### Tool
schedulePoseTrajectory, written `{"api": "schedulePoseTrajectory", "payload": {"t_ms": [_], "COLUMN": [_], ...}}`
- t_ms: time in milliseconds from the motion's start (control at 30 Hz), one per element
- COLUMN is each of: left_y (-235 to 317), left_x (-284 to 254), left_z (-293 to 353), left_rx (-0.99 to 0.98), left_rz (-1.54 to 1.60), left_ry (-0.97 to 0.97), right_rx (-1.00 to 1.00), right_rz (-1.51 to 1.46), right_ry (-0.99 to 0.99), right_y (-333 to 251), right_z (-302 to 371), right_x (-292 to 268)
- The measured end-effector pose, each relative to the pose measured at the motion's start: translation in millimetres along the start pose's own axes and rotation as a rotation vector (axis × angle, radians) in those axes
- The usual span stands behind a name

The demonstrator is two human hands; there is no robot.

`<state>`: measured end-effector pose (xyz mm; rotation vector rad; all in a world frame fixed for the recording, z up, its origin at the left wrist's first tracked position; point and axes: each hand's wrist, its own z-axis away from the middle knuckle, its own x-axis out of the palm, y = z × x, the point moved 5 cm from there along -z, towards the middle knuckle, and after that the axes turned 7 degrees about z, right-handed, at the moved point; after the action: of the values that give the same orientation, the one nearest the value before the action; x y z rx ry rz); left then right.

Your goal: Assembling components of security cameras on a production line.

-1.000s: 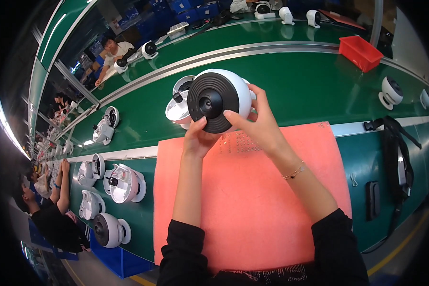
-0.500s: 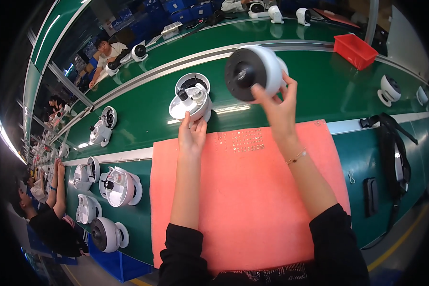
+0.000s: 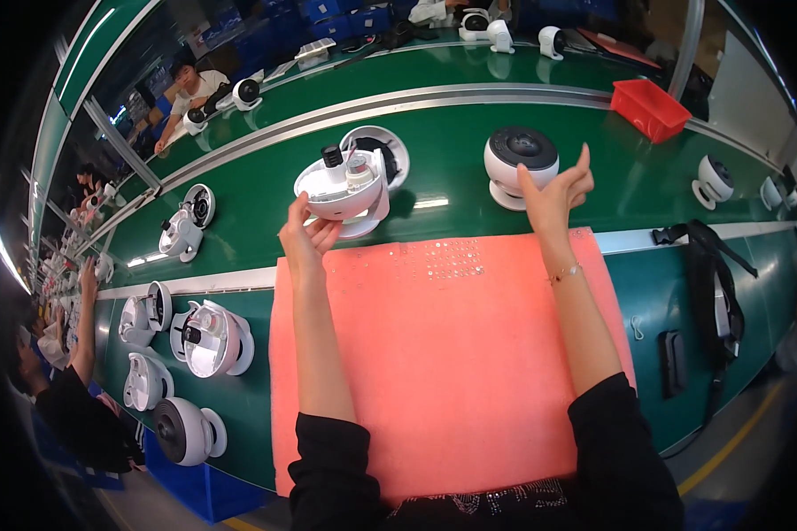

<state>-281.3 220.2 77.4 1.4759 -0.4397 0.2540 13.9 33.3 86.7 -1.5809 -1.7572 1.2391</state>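
Observation:
An opened white camera-like housing [image 3: 341,205], with a black cylinder and a motor showing inside, stands tilted on the green belt. Its round lid hangs behind it. My left hand [image 3: 308,248] grips the lower left side, fingers curled at its rim and underneath. To the right, a closed white device [image 3: 505,170] with a round black face rests upright on its base, face up. My right hand [image 3: 553,196] is beside it with fingers spread; the thumb is at the device's edge, and whether it touches I cannot tell.
In front of me lies a pink mat [image 3: 443,380] with rows of small screws [image 3: 456,257]. Several opened housings [image 3: 212,341] stand at the left. A red bin [image 3: 651,108] is at the far right, a black strap [image 3: 708,283] nearer. Co-workers sit at the left and far side.
My right hand has set the closed device down on the belt and let go of it. The opened housing, with my left hand on it, now appears slightly farther left and turned.

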Motion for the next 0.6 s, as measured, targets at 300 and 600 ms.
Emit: {"api": "schedulePoseTrajectory", "payload": {"t_ms": [300,600], "left_y": [51.7,29.1], "left_x": [0.9,19.7], "left_z": [21.0,38.0], "left_rx": [-0.020,-0.240], "left_rz": [-0.208,-0.008], "left_ry": [-0.234,-0.485], "right_rx": [-0.872,-1.087], "right_rz": [0.437,0.136], "right_ry": [-0.420,-0.365], "right_y": [-92.6,-103.3], "right_z": [60.3,79.1], "right_x": [-4.8,-83.1]}}
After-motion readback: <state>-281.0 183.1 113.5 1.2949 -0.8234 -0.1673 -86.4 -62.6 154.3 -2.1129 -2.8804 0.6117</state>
